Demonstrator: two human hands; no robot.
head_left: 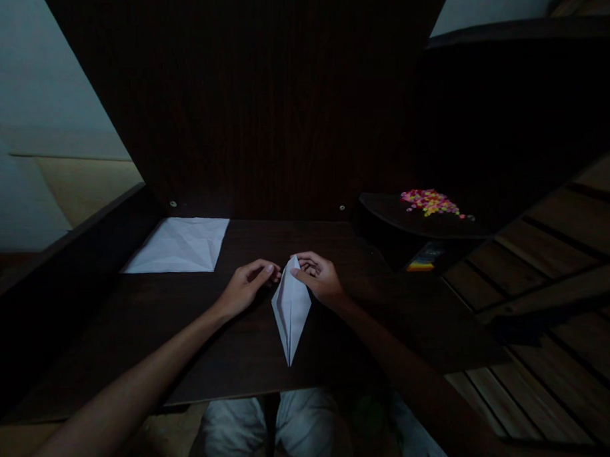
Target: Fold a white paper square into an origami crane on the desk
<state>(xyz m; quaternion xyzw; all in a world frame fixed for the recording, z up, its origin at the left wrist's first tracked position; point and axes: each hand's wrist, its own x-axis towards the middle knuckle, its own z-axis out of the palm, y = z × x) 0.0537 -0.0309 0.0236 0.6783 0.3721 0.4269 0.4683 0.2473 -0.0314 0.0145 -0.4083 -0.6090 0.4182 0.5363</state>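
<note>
A white sheet of paper folded into a long kite shape [295, 305] is over the dark desk in front of me, its narrow point toward me and a centre slit running down its lower half. My right hand [320, 279] pinches its upper right part, thumb on top and fingers behind the far tip. Beside the upper left edge is my left hand [256, 280], fingers curled in and thumb near the index finger. Its fingertips come very close to the paper; whether they touch it I cannot tell. No paper shows between them.
A creased white paper sheet [179, 245] lies at the desk's back left. To the right, a raised curved shelf [380, 208] bears a heap of small colourful pieces [431, 201]. Below it is a colourful striped item [421, 264]. A dark panel [263, 120] rises behind the desk.
</note>
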